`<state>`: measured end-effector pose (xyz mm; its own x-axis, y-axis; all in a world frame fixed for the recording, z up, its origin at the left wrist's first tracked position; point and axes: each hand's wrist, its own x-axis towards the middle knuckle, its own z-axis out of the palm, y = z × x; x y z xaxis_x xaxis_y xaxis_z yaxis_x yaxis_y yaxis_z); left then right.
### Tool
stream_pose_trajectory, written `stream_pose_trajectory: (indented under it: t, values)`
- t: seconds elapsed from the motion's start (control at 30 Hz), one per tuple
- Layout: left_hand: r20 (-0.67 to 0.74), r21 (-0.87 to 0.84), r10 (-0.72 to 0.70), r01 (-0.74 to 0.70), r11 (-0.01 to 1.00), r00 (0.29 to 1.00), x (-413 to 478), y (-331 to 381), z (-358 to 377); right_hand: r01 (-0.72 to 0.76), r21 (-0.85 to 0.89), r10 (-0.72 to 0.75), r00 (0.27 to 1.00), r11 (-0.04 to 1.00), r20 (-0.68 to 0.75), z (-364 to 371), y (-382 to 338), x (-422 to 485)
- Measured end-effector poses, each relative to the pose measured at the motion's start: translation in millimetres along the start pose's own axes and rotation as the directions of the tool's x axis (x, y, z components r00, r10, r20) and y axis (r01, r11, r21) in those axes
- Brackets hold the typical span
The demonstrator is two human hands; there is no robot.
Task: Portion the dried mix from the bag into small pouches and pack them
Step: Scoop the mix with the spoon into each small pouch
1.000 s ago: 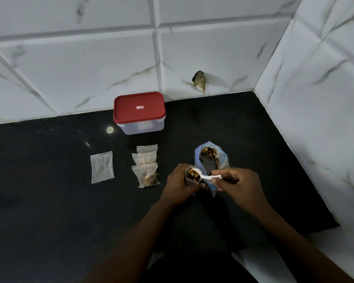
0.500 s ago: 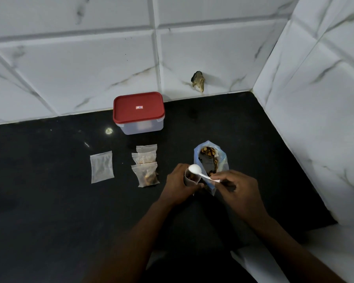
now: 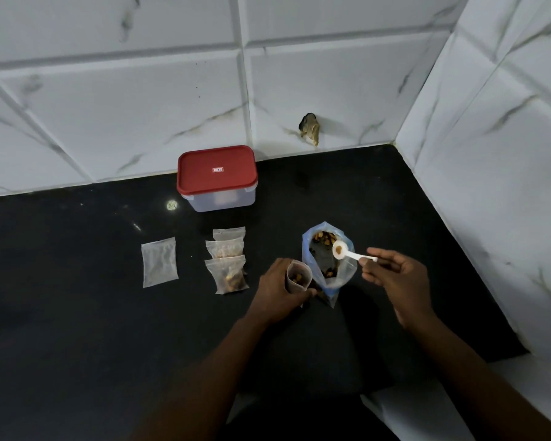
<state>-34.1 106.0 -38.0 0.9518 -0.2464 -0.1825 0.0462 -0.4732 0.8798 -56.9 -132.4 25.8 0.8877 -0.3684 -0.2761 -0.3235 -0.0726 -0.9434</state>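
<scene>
A clear blue-tinted bag of dried mix (image 3: 330, 259) lies open on the black counter. My left hand (image 3: 280, 292) grips a small open pouch (image 3: 299, 276) with some mix in it, just left of the bag. My right hand (image 3: 395, 276) pinches the handle of a white plastic spoon (image 3: 347, 253), whose bowl holds one piece and hovers over the bag's mouth. Three filled pouches (image 3: 228, 259) lie in an overlapping column to the left. One flat pouch (image 3: 159, 261) lies further left.
A clear plastic box with a red lid (image 3: 217, 178) stands shut at the back by the tiled wall. White marble-look tiles close in the back and right side. The black counter (image 3: 77, 313) ends at a white ledge (image 3: 427, 409) at the lower right.
The spoon has left the small pouch and moved right and back, over the bag's mouth. My right hand moved right with it. My left hand keeps the pouch in place.
</scene>
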Motion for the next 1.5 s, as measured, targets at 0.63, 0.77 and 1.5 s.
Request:
stream_pose_trajectory:
  t: [0.63,0.77,1.5]
  values:
    - [0.070,0.085,-0.081,0.075,0.994,0.994,4.4,-8.7,3.0,0.255,-0.488,-0.162,0.961,0.835,0.224,30.8,-5.7,25.0]
    - [0.081,0.057,-0.099,0.095,0.994,0.992,3.5,-8.2,2.0,-0.205,-0.125,0.214,0.975,0.971,0.064,34.5,-1.9,17.6]
    - [0.051,-0.034,-0.079,0.080,0.996,0.996,-5.3,-5.9,-0.5,-0.452,0.302,0.411,0.891,0.839,0.191,13.1,-1.5,1.3]
